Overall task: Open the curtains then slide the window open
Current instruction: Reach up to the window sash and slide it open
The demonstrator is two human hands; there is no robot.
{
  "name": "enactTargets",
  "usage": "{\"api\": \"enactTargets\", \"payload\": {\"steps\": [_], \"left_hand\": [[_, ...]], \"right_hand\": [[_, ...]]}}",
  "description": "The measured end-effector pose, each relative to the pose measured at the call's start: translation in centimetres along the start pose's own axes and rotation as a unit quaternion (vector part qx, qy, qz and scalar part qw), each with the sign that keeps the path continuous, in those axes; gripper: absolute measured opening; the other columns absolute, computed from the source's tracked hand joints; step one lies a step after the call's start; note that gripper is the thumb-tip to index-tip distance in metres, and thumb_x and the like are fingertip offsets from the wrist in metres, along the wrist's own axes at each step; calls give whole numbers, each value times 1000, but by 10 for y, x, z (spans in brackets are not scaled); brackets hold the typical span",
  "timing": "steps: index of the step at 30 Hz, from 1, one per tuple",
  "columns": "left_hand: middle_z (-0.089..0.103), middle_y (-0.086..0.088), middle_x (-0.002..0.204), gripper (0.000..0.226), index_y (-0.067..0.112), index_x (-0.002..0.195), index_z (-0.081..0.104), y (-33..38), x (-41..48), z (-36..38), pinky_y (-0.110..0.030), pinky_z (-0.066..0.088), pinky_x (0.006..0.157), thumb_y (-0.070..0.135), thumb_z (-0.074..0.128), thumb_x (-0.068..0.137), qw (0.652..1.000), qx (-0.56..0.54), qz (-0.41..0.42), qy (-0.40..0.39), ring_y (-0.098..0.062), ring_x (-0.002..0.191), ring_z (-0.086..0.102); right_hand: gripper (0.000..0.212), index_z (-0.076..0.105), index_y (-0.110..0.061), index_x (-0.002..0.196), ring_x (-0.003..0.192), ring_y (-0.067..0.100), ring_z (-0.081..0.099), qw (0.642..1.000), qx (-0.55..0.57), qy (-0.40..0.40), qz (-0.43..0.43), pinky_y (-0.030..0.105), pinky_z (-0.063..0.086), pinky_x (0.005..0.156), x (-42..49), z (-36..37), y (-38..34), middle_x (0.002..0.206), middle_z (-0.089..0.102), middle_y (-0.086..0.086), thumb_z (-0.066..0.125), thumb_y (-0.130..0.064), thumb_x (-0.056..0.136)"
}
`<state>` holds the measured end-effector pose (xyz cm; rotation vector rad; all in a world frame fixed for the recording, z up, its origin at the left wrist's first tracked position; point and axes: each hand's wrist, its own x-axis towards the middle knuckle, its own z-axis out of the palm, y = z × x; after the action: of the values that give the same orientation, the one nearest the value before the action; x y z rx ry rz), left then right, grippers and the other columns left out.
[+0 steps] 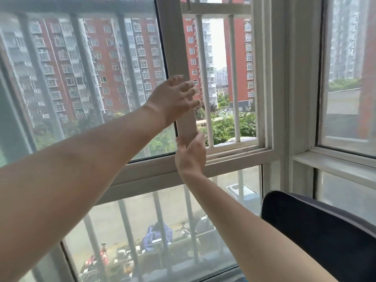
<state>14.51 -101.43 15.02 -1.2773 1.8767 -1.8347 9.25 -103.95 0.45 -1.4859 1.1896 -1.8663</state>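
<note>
The sliding window sash [173,47] has a white frame and stands left of centre, with an open gap [219,78] to its right showing white security bars. My left hand [175,98] wraps over the sash's right vertical edge at mid height, fingers hooked around it. Just below, my right hand [190,155] presses against the same edge near its bottom, thumb and fingers around the frame. No curtain shows in front of the glass.
A fixed white frame post [270,78] bounds the gap on the right, with another window pane [345,68] beyond it. A dark cushioned object [317,231] sits at the lower right. Fixed lower panes [162,231] look down on a street.
</note>
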Motion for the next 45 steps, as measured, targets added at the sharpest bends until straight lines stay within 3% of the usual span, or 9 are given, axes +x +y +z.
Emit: {"api": "enactTargets", "payload": {"steps": [8,28,45], "left_hand": [[29,-5,161,67,29,146,36,-14,-28,6,-48,17,122,17,69,89,1000,-8,-2,-10,-25,150,23],[29,-6,161,59,27,146,41,-55,-111,34,-46,20,121,13,62,93,1000,-26,-11,-7,-25,150,23],[33,-5,160,57,27,141,44,-94,-188,64,-45,25,120,11,65,91,999,-35,-26,10,-24,149,25]], "right_hand": [[50,44,-14,140,111,26,61,1000,-12,-8,5,37,48,91,-21,19,-12,125,63,4,65,-30,96],[52,43,-16,139,111,27,63,999,-27,-10,14,42,51,94,-84,88,-49,124,65,2,65,-36,96],[50,43,-18,135,109,26,64,997,-56,-42,20,39,50,85,-139,136,-84,124,65,1,64,-41,95]]}}
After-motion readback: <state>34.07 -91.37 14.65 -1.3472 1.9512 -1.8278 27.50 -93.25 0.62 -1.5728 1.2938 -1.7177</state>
